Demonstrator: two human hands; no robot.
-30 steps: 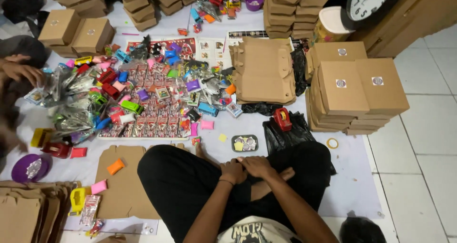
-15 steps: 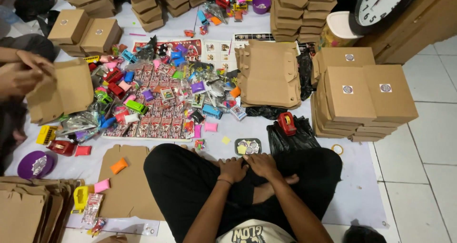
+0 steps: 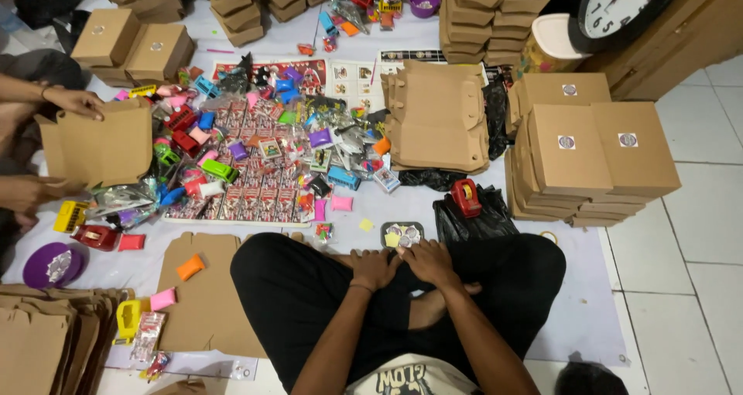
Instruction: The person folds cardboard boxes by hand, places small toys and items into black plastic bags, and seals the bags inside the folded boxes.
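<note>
I sit cross-legged in black trousers, both hands low between my knees. My left hand (image 3: 374, 268) lies on my left shin with its fingers spread. Just right of it, my right hand (image 3: 428, 261) points its fingertips at a small dark tray of round stickers (image 3: 402, 234) on the white floor sheet. Nothing shows in either hand. A red tape dispenser (image 3: 466, 198) stands on a black plastic bag (image 3: 484, 223) right of the tray.
Small colourful toys (image 3: 263, 147) lie heaped ahead. Flat brown box blanks (image 3: 437, 116) and closed brown boxes (image 3: 588, 155) stand to the right. At the left another person's hand (image 3: 73, 101) holds a cardboard blank (image 3: 101, 143). A purple bowl (image 3: 50, 265) and more blanks (image 3: 39, 341) lie bottom left.
The person at the left has lifted a cardboard box blank upright and now grips its top edge. My hands have stayed together between my knees.
</note>
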